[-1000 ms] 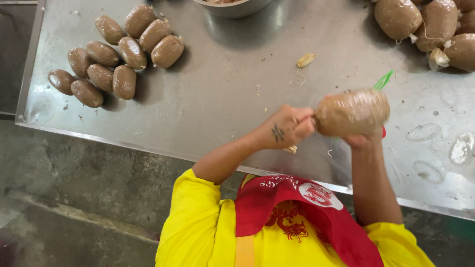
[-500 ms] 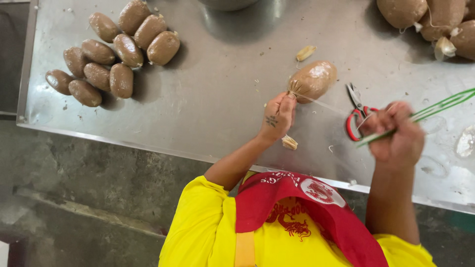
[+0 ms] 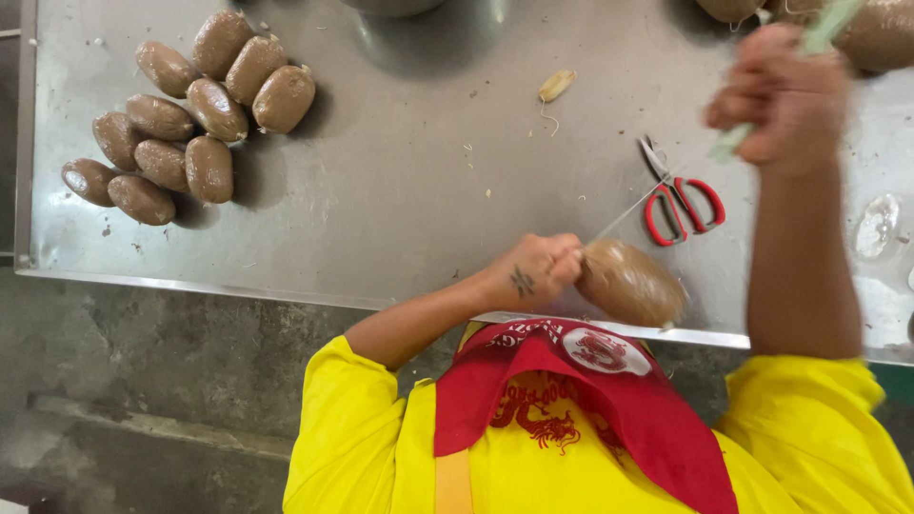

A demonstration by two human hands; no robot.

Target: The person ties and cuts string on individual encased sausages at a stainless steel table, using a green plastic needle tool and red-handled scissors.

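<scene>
Tying was the step in hand, judged from the taut string [image 3: 633, 207] that ran from the neck of a brown sausage-shaped bundle [image 3: 630, 284] at lower centre of the frame up to the right hand [image 3: 783, 95] at upper right. The left hand [image 3: 533, 273] was clenched around the bundle's end, which it held just over the near edge of the steel table [image 3: 428, 181]. The right hand, blurred, was closed around the string together with a pale green strip [image 3: 821, 29]. Cutting the string seemed the likely next need; it would call for a freed hand to reach the red-handled scissors [image 3: 681, 195], which lay on the table between the two hands. Eleven or so finished bundles [image 3: 186, 114] lay heaped at upper left, touching one another. A metal bowl [image 3: 395, 6] showed only its rim at the top edge, and its contents could not be seen. More brown bundles [image 3: 871, 38] lay at upper right.
</scene>
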